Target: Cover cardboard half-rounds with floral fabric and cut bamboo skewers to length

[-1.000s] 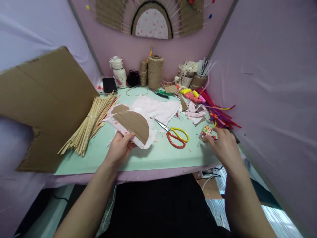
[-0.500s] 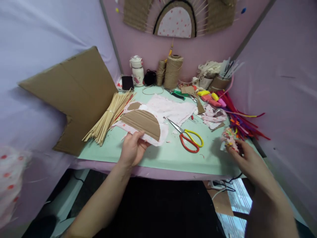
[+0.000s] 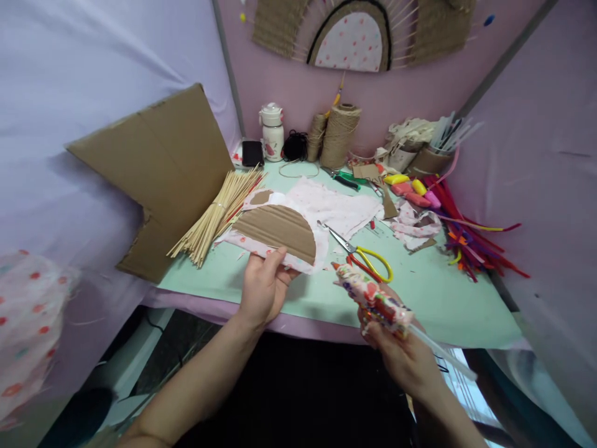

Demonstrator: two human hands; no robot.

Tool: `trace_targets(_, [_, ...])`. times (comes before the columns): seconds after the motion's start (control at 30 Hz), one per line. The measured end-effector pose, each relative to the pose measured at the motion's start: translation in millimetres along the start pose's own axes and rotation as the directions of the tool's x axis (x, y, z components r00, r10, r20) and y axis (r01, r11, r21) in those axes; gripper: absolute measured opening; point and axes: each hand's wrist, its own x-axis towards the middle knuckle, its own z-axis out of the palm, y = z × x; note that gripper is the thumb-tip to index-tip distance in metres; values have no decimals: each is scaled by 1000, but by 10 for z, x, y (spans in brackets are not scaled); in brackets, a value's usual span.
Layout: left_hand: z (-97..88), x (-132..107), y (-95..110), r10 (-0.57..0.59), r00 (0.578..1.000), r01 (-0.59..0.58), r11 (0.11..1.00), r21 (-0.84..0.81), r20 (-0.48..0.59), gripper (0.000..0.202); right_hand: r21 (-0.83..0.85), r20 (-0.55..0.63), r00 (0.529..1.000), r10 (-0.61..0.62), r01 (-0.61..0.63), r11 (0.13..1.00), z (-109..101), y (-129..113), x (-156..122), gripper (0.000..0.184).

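My left hand (image 3: 267, 283) pinches the near edge of a cardboard half-circle (image 3: 278, 231) lying on pink-spotted white fabric (image 3: 321, 252). The thumb is on top and the fingers are underneath. My right hand (image 3: 396, 348) is closed around a glue gun (image 3: 375, 302) covered in colourful patches. Its orange tip points left toward the fabric, apart from it, and a clear glue stick (image 3: 443, 353) sticks out of the back. Scissors (image 3: 357, 250) with red and yellow handles lie behind the glue gun, which partly hides the red handle.
Wooden sticks (image 3: 217, 214) lie bundled at left by a large cardboard sheet (image 3: 158, 162). At the back stand a white bottle (image 3: 273, 134) and a twine spool (image 3: 342, 135). Colourful pipe cleaners (image 3: 471, 242) and fabric scraps (image 3: 414, 224) lie at right. More fabric (image 3: 333, 202) lies mid-table.
My right hand has brought the glue gun from the table's right side leftward, near the scissors, with its tip now turned toward the fabric. My left hand keeps its hold; the view has shifted slightly.
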Motion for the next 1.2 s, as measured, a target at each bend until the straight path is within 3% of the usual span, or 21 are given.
trace_targets(0.1, [6,-32,-7,-14,1000,13,1000,-9,-9,41,-35,98,994,-47,50,998,48,-102,54,13])
trace_targets(0.4, [23,-69,-13,-7,1000,7,998,-65,8,41,-106,131,983,-128,143,984,77,-211,119,11])
trace_targets(1.2, [24,-61,4,-28,1000,27,990,-137,-9,37,-52,211,972,-100,113,992,115,-206,103,7])
